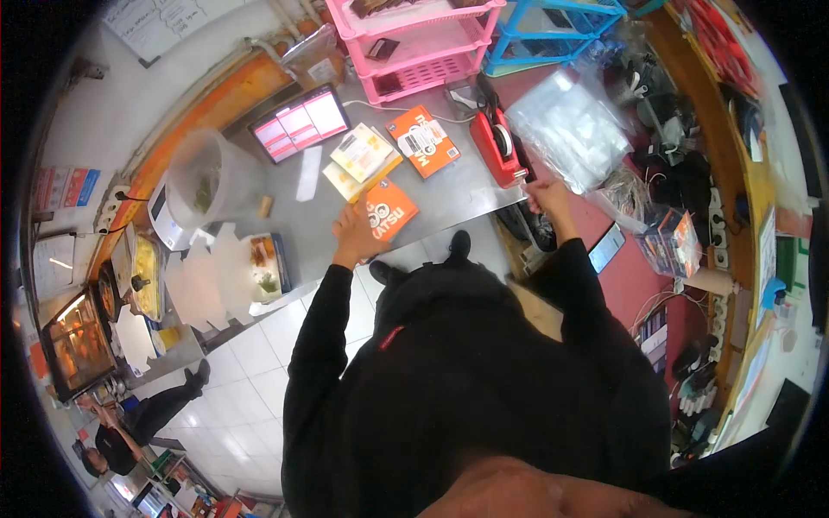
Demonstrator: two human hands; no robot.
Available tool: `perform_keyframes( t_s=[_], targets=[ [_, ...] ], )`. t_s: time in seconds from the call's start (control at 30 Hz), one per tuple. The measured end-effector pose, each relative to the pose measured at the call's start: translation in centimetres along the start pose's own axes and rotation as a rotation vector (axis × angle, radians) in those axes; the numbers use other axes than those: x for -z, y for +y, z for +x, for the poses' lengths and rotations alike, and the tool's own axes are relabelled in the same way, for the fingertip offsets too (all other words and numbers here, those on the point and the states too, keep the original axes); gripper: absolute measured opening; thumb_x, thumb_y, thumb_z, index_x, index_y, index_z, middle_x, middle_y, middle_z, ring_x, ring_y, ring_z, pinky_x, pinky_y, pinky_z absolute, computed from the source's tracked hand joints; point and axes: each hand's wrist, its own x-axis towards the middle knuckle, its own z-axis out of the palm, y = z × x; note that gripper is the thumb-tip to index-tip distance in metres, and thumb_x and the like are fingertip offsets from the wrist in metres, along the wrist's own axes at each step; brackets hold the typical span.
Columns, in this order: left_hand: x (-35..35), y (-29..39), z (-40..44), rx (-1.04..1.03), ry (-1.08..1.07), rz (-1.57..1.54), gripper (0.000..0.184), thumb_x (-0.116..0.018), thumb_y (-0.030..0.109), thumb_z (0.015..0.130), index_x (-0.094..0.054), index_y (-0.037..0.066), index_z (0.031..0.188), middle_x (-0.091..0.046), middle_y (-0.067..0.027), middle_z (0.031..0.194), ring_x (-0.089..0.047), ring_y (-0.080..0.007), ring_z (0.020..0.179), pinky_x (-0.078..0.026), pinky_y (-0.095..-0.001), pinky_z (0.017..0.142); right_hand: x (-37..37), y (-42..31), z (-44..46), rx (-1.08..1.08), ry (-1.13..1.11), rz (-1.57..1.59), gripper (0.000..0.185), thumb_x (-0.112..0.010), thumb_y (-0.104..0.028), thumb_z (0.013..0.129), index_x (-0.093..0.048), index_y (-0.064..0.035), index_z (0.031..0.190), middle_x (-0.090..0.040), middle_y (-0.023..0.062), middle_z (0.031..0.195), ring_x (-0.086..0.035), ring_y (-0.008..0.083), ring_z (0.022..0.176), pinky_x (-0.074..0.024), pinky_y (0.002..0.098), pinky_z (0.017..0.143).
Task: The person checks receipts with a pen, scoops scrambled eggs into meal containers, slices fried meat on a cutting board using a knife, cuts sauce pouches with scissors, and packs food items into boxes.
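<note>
My left hand (350, 231) is closed on the left edge of an orange food box (393, 211) with "KATSU" printed on it, lying at the counter's front edge. A red tape dispenser (496, 147) with a roll of clear tape stands to the right. My right hand (550, 200) is at its cutting end, fingers pinched at the tape, though the strip itself is hard to make out. Behind the box lie a yellow-and-white box (363, 155) with a label on top and a second orange box (423, 142) with a white label.
A tablet (300, 123) and a clear bucket (207, 177) stand left; an open carton (266, 263) of food sits nearer. Pink trays (414, 52) rise behind. Plastic bags (570, 129) and a phone (607, 249) lie right. Another person (117, 445) is far left.
</note>
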Motion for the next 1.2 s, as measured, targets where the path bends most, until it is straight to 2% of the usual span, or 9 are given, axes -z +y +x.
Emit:
perform_keyframes(
  t_s=[0.1, 0.2, 0.4, 0.53, 0.63, 0.77, 1.0, 1.1, 1.2],
  targets=[
    [0.2, 0.4, -0.2, 0.011, -0.019, -0.037, 0.123, -0.081, 0.037, 0.047, -0.013, 0.012, 0.147, -0.034, -0.0186, 0.124, -0.031, -0.0357, 0.121, -0.028, -0.0499, 0.090, -1.0, 3.2, 0.1, -0.020, 0.079, -0.042, 0.026, -0.072, -0.028, 0.079, -0.068, -0.0041, 0.072, -0.059, 0.0035, 0.056, -0.056, 0.0129, 0.045, -0.0416, 0.0276, 0.040],
    [1.8, 0.7, -0.8, 0.037, 0.019, -0.063, 0.120, -0.081, 0.036, 0.046, -0.019, 0.013, 0.146, -0.038, -0.0180, 0.121, -0.034, -0.0357, 0.118, -0.028, -0.0501, 0.091, -1.5, 7.5, 5.5, 0.317, 0.295, -1.110, 0.031, -0.072, -0.031, 0.074, -0.070, -0.0003, 0.078, -0.065, 0.0172, 0.066, -0.064, 0.0274, 0.058, -0.0479, 0.0384, 0.051],
    [3.7, 5.3, -3.0, 0.179, 0.310, -0.173, 0.112, -0.082, 0.036, 0.046, -0.028, 0.017, 0.143, -0.044, -0.0175, 0.116, -0.040, -0.0349, 0.114, -0.030, -0.0505, 0.089, -12.8, -3.7, -7.6, 0.196, -0.410, 0.191, 0.021, -0.071, -0.025, 0.081, -0.071, -0.0035, 0.079, -0.055, -0.0038, 0.058, -0.045, 0.0044, 0.046, -0.0299, 0.0219, 0.040],
    [4.5, 7.4, -3.5, 0.160, 0.630, -0.074, 0.110, -0.083, 0.036, 0.047, -0.030, 0.015, 0.142, -0.047, -0.0137, 0.109, -0.043, -0.0321, 0.109, -0.030, -0.0476, 0.087, -19.0, -7.4, -11.3, 0.502, -0.200, -0.099, 0.043, -0.075, -0.038, 0.076, -0.062, -0.0022, 0.057, -0.051, -0.0019, 0.050, -0.043, 0.0061, 0.042, -0.0321, 0.0236, 0.041],
    [7.2, 7.4, -4.8, 0.206, 0.568, -0.150, 0.105, -0.082, 0.031, 0.052, -0.031, 0.011, 0.141, -0.051, -0.0139, 0.111, -0.051, -0.0295, 0.104, -0.038, -0.0463, 0.086, -18.8, -9.1, -11.3, 0.475, -0.124, -0.304, 0.054, -0.077, -0.046, 0.071, -0.055, -0.0029, 0.047, -0.049, 0.0011, 0.044, -0.045, 0.0082, 0.042, -0.0336, 0.0272, 0.041],
    [6.3, 3.4, -4.5, 0.093, 0.064, -1.417, 0.078, -0.071, 0.012, 0.065, -0.036, -0.003, 0.133, -0.060, -0.0165, 0.111, -0.064, -0.0238, 0.091, -0.055, -0.0288, 0.075, -19.0, -10.3, -11.5, 0.319, -0.272, -0.152, 0.053, -0.077, -0.046, 0.072, -0.057, -0.0037, 0.048, -0.049, 0.0013, 0.044, -0.043, 0.0081, 0.040, -0.0314, 0.0266, 0.040],
    [2.8, -1.4, -4.8, -0.025, -0.537, -2.103, 0.072, -0.065, 0.009, 0.069, -0.038, 0.000, 0.135, -0.059, -0.0167, 0.116, -0.063, -0.0232, 0.097, -0.052, -0.0353, 0.085, -19.6, -10.3, -11.0, 0.011, -0.600, 0.087, 0.031, -0.069, -0.030, 0.085, -0.065, -0.0014, 0.074, -0.047, -0.0033, 0.051, -0.034, 0.0044, 0.040, -0.0210, 0.0212, 0.038],
    [0.8, -1.8, -2.6, -0.207, 0.219, -1.035, 0.089, -0.076, 0.023, 0.059, -0.038, 0.000, 0.136, -0.051, -0.0202, 0.128, -0.049, -0.0332, 0.120, -0.037, -0.0446, 0.104, -19.2, -6.4, -8.7, 0.099, -0.958, -0.443, 0.026, -0.060, -0.031, 0.090, -0.067, -0.0074, 0.100, -0.058, 0.0006, 0.066, -0.049, 0.0073, 0.053, -0.0374, 0.0206, 0.046],
    [0.5, -1.7, -2.5, 0.001, 0.296, -0.320, 0.102, -0.081, 0.038, 0.054, -0.036, 0.006, 0.139, -0.049, -0.0191, 0.127, -0.040, -0.0364, 0.126, -0.023, -0.0553, 0.106, -21.1, -8.4, -11.3, -0.036, -1.177, -0.648, 0.033, -0.058, -0.032, 0.090, -0.063, -0.0092, 0.113, -0.062, 0.0014, 0.077, -0.055, 0.0083, 0.063, -0.0441, 0.0221, 0.054]
  ],
)
